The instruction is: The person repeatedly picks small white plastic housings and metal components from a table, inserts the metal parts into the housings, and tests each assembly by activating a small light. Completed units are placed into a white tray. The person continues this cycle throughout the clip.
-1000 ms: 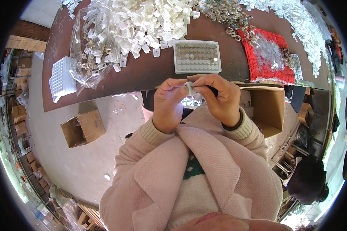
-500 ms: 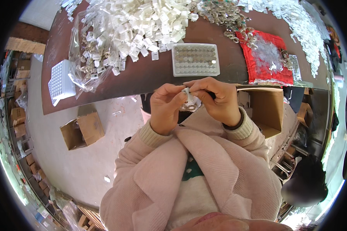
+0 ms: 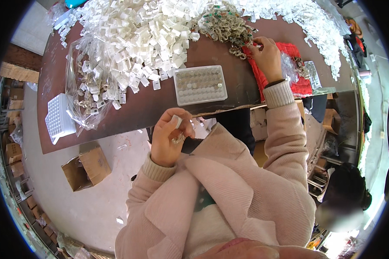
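My left hand (image 3: pixel 165 140), just in front of the table's near edge, is closed with a small white plastic piece (image 3: pixel 176 121) between thumb and fingers. Lower in the same palm lies a small, clear, shiny bit (image 3: pixel 177 139), too small to name. My right hand (image 3: pixel 269 60) is stretched out over the red cloth (image 3: pixel 304 89), its thumb and fingertips drawn together at the edge of a heap of small metallic, ring-like parts (image 3: pixel 224 26). What its fingertips pinch, if anything, cannot be made out.
A clear plastic tray (image 3: pixel 203 102) of round pieces stands on the brown table (image 3: pixel 138 108). Behind are heaps of white plastic pieces (image 3: pixel 147 34) and clear pieces (image 3: pixel 307 23). Stacked white dimpled trays (image 3: pixel 60 116) stand far left. An open cardboard box (image 3: pixel 95 166) sits on the floor.
My hands, together at a small white piece before, have parted. The right went forward and right to the metallic heap; the left kept the white piece and moved slightly left and nearer.
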Tool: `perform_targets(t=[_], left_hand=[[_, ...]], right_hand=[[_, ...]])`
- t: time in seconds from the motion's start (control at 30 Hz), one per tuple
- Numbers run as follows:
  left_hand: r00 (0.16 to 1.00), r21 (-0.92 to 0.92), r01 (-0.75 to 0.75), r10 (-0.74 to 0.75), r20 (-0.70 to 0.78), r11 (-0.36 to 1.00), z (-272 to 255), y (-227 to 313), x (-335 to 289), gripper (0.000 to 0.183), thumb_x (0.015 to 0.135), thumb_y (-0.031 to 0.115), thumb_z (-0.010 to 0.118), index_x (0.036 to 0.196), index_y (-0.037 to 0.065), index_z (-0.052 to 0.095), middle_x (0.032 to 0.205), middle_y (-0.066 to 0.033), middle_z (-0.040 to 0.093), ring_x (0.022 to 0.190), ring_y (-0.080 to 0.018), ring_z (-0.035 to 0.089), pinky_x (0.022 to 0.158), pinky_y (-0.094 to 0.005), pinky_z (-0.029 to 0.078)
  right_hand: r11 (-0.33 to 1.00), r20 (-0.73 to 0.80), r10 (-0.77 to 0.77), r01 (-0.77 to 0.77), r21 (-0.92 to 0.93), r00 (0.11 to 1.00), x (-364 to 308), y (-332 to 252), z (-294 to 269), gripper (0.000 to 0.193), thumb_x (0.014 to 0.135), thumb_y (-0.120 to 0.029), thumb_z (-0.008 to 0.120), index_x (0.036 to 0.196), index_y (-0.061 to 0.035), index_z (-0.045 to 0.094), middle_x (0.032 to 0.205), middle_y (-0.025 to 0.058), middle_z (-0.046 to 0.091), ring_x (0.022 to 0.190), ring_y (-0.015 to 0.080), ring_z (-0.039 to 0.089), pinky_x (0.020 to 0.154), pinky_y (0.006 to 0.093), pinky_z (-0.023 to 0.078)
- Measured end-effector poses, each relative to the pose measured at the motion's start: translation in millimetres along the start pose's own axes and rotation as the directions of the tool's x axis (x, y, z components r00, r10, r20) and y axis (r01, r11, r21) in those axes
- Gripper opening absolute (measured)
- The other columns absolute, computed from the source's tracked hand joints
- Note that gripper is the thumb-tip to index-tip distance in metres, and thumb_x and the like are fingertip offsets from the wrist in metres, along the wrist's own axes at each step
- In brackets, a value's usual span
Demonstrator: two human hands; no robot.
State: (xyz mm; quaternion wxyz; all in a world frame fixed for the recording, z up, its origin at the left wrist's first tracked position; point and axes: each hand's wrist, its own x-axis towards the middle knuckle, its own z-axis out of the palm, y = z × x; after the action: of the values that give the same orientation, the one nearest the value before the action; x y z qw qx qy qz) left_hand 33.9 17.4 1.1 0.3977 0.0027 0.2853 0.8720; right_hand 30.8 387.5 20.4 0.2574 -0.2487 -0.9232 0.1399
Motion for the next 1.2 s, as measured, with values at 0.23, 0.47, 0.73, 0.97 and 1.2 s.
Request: perform_targets(t=[0.23, 0.47, 0.73, 0.97, 1.2], left_hand=[[1.0, 0.005, -0.006, 0.006, 0.005, 1.0, -4, -3, 3, 0.017, 0.1, 0.012, 0.053, 0.113, 0.003, 0.06, 0.097, -0.01, 0.065, 0.068, -0.0146, 0.052, 0.063, -0.0316, 0.044], [1.0, -0.001, -0.003, 0.003, 0.02, 1.0, -2, -4, 1, 0.016, 0.1, 0.012, 0.056, 0.112, 0.002, 0.061, 0.09, -0.0079, 0.062, 0.067, -0.014, 0.051, 0.062, -0.0307, 0.044], [0.997, 0.105, -0.016, 0.007, 0.082, 0.994, 13, -3, 0, 0.015, 0.098, 0.008, 0.06, 0.111, 0.0, 0.06, 0.087, -0.008, 0.062, 0.066, -0.0102, 0.051, 0.062, -0.0267, 0.044], [0.999, 0.258, -0.032, 0.026, 0.029, 0.966, 24, 1, -2, 0.022, 0.092, 0.007, 0.073, 0.11, -0.001, 0.063, 0.088, -0.0042, 0.065, 0.066, -0.006, 0.053, 0.057, -0.0198, 0.041], [0.993, 0.271, -0.1, 0.112, -0.027, 0.957, 18, 4, -4, 0.018, 0.093, 0.005, 0.071, 0.108, -0.003, 0.068, 0.083, -0.0014, 0.063, 0.063, -0.0053, 0.049, 0.055, -0.0191, 0.039]], right_hand=[[0.994, 0.13, 0.034, -0.047, 0.1, 0.991, 5, 19, 11, 0.029, 0.086, -0.02, 0.076, 0.109, -0.0044, 0.072, 0.1, 0.0133, 0.072, 0.084, 0.0199, 0.069, 0.074, 0.0331, 0.053], [0.652, 0.112, 0.171, -0.198, 0.732, 0.979, -14, -4, -25, 0.014, 0.093, -0.01, 0.071, 0.105, -0.0015, 0.07, 0.095, 0.0055, 0.072, 0.076, 0.0102, 0.064, 0.069, 0.0236, 0.051], [0.509, 0.131, -0.115, -0.055, 0.859, 0.985, -70, -66, -53, 0.021, 0.082, 0.0, 0.08, 0.1, -0.0009, 0.068, 0.088, 0.0026, 0.067, 0.074, 0.0087, 0.06, 0.065, 0.0228, 0.049], [0.655, 0.102, -0.569, 0.375, 0.656, 0.816, -113, -132, -55, 0.029, 0.069, -0.008, 0.086, 0.092, -0.0059, 0.069, 0.082, 0.0047, 0.067, 0.075, 0.0205, 0.063, 0.068, 0.0325, 0.05], [0.657, -0.065, -0.627, 0.572, 0.492, 0.776, -131, -161, -44, 0.025, 0.071, -0.009, 0.079, 0.093, -0.0062, 0.066, 0.08, 0.0026, 0.063, 0.071, 0.0235, 0.061, 0.073, 0.0353, 0.048]])
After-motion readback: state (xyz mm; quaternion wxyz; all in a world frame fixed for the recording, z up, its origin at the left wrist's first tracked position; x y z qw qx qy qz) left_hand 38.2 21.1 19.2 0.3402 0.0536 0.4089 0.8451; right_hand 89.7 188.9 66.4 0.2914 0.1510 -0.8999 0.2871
